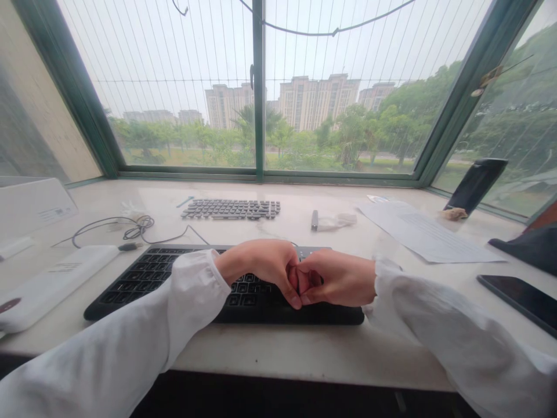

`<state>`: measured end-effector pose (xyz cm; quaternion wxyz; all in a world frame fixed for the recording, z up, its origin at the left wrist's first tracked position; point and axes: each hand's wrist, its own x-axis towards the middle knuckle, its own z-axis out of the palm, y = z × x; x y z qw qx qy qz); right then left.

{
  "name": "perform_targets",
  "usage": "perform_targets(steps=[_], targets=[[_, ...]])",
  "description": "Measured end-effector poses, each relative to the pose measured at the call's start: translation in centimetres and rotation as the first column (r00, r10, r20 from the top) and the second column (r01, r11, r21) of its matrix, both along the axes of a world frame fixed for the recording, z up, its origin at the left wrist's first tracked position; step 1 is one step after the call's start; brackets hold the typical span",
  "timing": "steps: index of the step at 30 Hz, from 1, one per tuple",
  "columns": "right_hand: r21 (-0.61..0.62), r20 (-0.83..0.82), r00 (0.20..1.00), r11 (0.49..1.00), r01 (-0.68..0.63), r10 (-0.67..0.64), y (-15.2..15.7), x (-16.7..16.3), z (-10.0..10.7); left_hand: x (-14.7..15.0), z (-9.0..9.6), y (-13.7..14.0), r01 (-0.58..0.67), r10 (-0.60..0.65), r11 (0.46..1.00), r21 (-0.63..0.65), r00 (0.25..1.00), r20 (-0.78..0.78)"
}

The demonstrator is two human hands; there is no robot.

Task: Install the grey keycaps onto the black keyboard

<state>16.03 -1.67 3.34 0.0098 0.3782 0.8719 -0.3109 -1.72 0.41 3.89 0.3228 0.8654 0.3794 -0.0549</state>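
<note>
A black keyboard (150,273) lies across the front of the white table, its key places showing as bare square sockets. Over its right half, my left hand (263,264) and my right hand (342,278) meet, their fingers curled and pressed together. Both hands are closed. A bit of something dark shows between the fingers, too hidden to name. Behind the keyboard, loose black keycaps (230,209) lie in rows, and a small dark piece (314,220) rests to their right beside a clear plastic wrapper (339,220).
A tangled cable (141,227) runs behind the keyboard. White boxes (61,284) stand at the left. To the right are printed sheets (424,232), a dark phone (524,302) and an upright dark slab (476,184). A green-framed window (260,116) closes off the back.
</note>
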Motion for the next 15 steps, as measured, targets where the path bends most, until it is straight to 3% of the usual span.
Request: perform_targets(steps=[6, 10, 15], targets=[[-0.033, -0.126, 0.991, 0.998, 0.05, -0.053, 0.2, 1.2, 0.7, -1.0, 0.0, 1.0, -0.092, 0.094, 0.994, -0.049, 0.995, 0.031], [0.087, -0.209, 0.977, 0.995, 0.05, -0.031, 0.3, 1.8, 1.7, -2.0, 0.3, 2.1, -0.188, 0.187, 0.982, 0.016, 0.98, 0.073], [0.25, -0.172, 0.976, 0.964, -0.087, 0.133, -0.2, 1.2, 1.1, -2.7, 0.4, 2.7, -0.257, 0.244, 0.963, 0.082, 0.96, 0.137]])
